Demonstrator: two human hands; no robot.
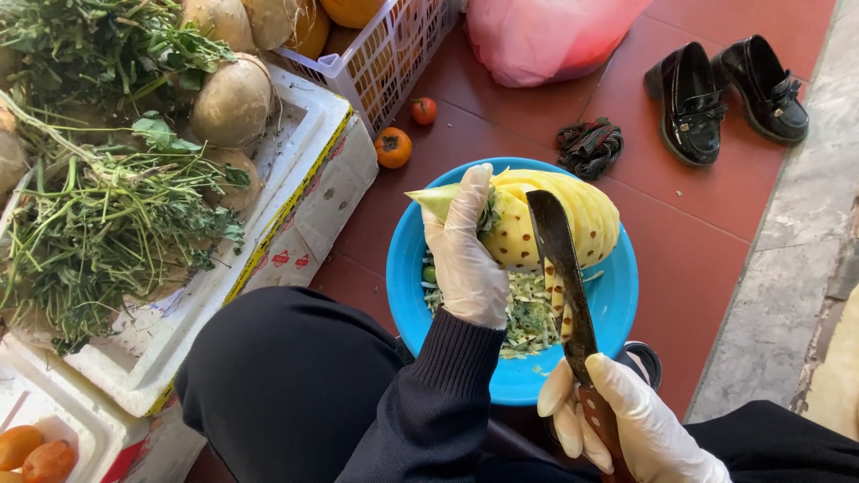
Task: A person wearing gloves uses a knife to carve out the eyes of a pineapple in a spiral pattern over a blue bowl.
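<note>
Over the round blue plastic bowl [617,304], the gloved left hand [465,255] holds tight the peeled yellow pineapple [573,215], while the gloved right hand [626,420] squeezes the long dark knife [559,268].

I saw both hands in thin, translucent, slightly shiny plastic gloves: the left hand [465,259] on a peeled pineapple [546,219] with moist yellow flesh, pitted with brown eyes, the right hand [626,425] on a knife [564,286] of dull, dark metal. The basin [617,304] looked like smooth blue plastic. The sleeve [447,385] was matt black ribbed knit. The floor [716,206] was matt red tile, the shoes [725,94] glossy black, the boxes [304,179] rough white foam.
</note>
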